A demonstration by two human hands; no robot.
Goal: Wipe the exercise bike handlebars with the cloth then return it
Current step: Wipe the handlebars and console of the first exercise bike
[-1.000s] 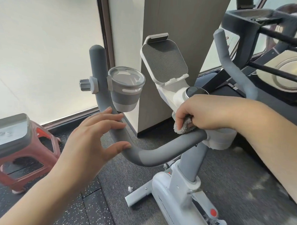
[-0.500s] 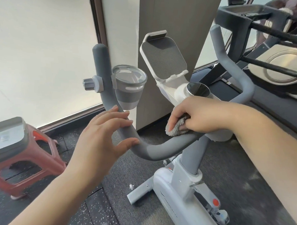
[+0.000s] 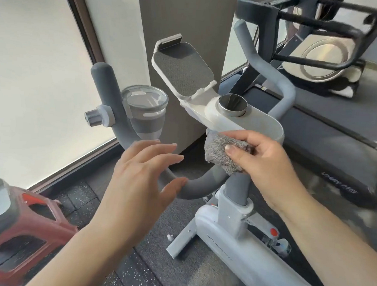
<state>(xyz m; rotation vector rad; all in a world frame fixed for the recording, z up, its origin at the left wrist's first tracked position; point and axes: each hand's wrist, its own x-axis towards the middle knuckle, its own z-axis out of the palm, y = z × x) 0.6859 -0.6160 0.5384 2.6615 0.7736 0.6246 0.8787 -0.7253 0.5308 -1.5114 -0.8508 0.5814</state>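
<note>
The grey padded handlebar (image 3: pixel 199 184) of the white exercise bike curves up on the left to an end (image 3: pixel 103 78) and rises on the right as another arm (image 3: pixel 260 59). My right hand (image 3: pixel 266 161) grips a bunched grey cloth (image 3: pixel 217 152) and presses it on the bar just below the white console (image 3: pixel 238 121). My left hand (image 3: pixel 143 175) hovers with spread fingers in front of the bar's left bend, its thumb close to the bar; contact is unclear.
A grey cup holder (image 3: pixel 144 110) and an adjustment knob (image 3: pixel 93 118) are clamped to the left bar. A tablet tray (image 3: pixel 182 69) tops the console. A red plastic stool (image 3: pixel 21 233) stands at lower left, and a treadmill (image 3: pixel 339 136) lies at right.
My right hand has turned and pulled back with the cloth, exposing more of it and uncovering the console dial. The view shifted slightly; my left hand stays hovering near the left bend.
</note>
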